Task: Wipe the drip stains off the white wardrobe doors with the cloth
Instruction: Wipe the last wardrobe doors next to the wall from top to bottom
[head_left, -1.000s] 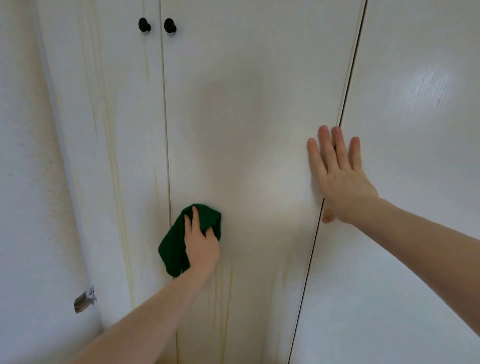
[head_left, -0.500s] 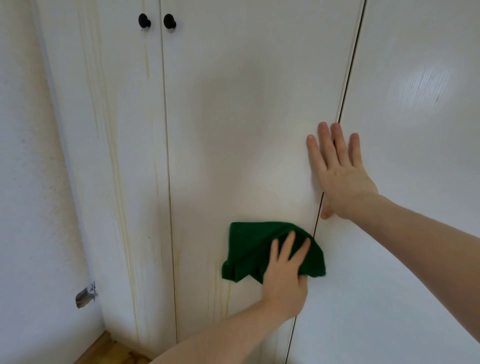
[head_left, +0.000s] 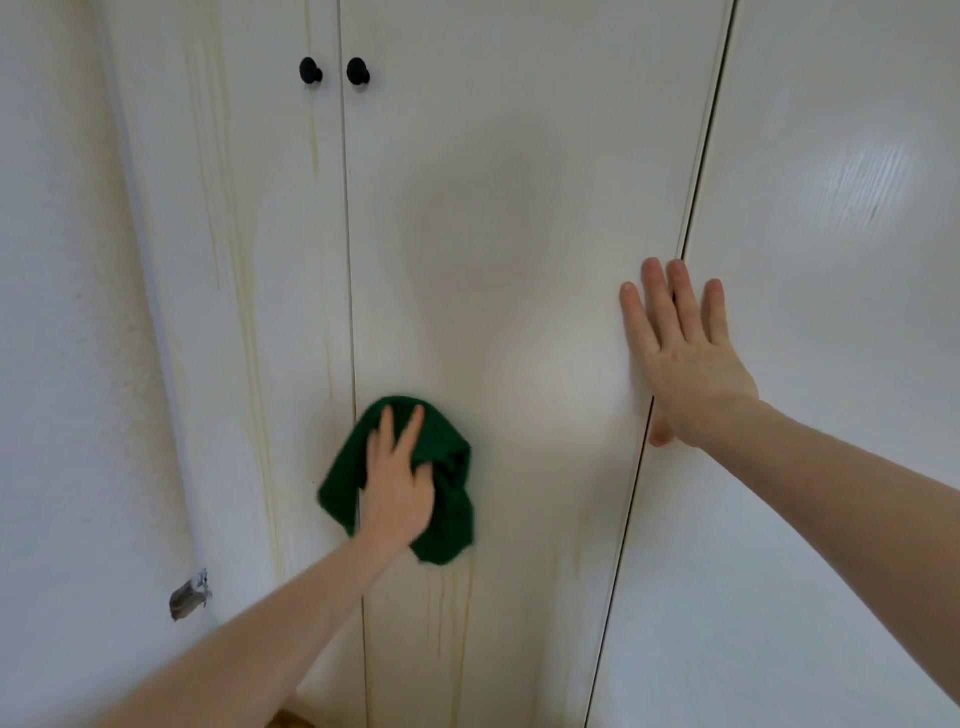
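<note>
White wardrobe doors fill the view. The middle door (head_left: 509, 218) has yellowish drip stains (head_left: 447, 613) low down, just under a dark green cloth (head_left: 447, 467). My left hand (head_left: 397, 483) presses the cloth flat against this door, close to the seam with the left door (head_left: 270, 260). Long yellowish streaks (head_left: 249, 332) run down the left door. My right hand (head_left: 680, 358) lies flat and spread on the middle door's right edge, across the gap to the right door (head_left: 831, 364).
Two black knobs (head_left: 335, 71) sit high up on either side of the left seam. A white wall (head_left: 67, 364) is at the left, with a small metal bracket (head_left: 188, 597) low on it. A strip of wooden floor (head_left: 291, 719) shows at the bottom.
My left hand swept the cloth right along the lower middle door, then back left and slightly up to the seam. My right hand stayed in place.
</note>
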